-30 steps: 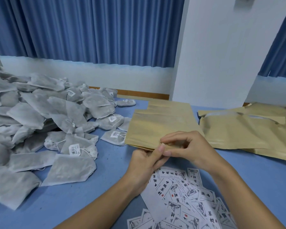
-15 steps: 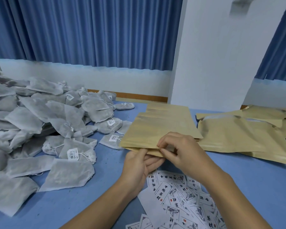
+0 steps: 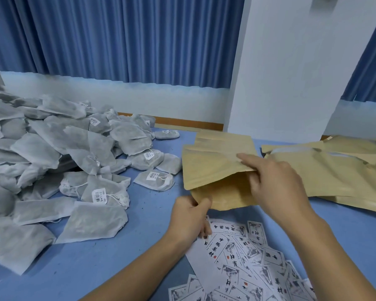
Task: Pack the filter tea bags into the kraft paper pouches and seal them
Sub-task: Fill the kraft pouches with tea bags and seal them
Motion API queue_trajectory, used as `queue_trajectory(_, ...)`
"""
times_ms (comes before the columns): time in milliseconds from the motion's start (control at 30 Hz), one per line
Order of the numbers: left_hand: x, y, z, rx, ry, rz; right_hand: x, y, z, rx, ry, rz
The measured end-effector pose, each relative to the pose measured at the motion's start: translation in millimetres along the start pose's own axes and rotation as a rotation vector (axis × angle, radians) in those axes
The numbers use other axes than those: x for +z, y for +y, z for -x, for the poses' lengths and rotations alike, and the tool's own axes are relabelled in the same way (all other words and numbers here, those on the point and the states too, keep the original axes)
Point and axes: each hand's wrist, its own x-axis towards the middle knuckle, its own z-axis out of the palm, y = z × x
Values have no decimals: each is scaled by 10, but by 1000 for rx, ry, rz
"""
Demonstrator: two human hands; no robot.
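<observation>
Head camera view, looking down along 2 bare forearms over a blue tabletop. Nearest lie loose white printed label sheets with black characters, fanned out beneath both wrists. Just beyond them the left hand pinches the near-left corner of a lower tan kraft paper layer between curled thumb and fingers. The right hand grips a raised upper tan kraft paper layer, with 1 straight finger lying on top and the other digits tucked underneath, holding it lifted off the lower layer. Whether these are 2 pouches from the stack or the 2 walls of 1 pouch mouth cannot be told. To part them cleanly, the left pinch should probably stay firm as an anchor while the right fingers slide deeper and spread evenly, since the paper looks quick to crease and the stack could drag toward the labels. On the left, a heap of grey-white mesh filter tea bags with string tags covers much of the table, its nearest bags just beside the stack. On the right, overlapping tan kraft pouches lie near the right hand and run to the frame edge. Bare blue surface shows at near left. Beyond the far table edge stand a white wall, a white pillar and a pleated blue curtain.
</observation>
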Motion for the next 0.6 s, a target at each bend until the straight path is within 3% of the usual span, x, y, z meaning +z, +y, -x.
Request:
queue_trajectory(67,-16,10,-5,202,248,-48,51,-74,15,-24,-37,123)
queue_trajectory(167,-158,97,-4,845,541,-358,109,-189,30,-14,-43,262)
queue_trajectory(233,-236,144,2,1312,530,-639,124,-225,27,-3,-36,324)
queue_trajectory(300,-254,204,24,1495,379,-821,124,-262,38,-9,-22,351)
queue_trajectory(333,-234,237,35,1460,244,-904,125,-275,40,-13,-10,352)
queue_trajectory(400,-138,308,69,1154,0,-1078,126,-278,39,-37,11,339)
queue_trajectory(467,-14,375,-22,804,-77,-1107,116,-287,58,-64,10,313)
queue_trajectory(500,38,443,-111,709,-88,-1121,114,-293,70,-86,-2,302)
queue_trajectory(600,202,586,-380,670,-183,-1326,78,-327,87,-147,-2,278)
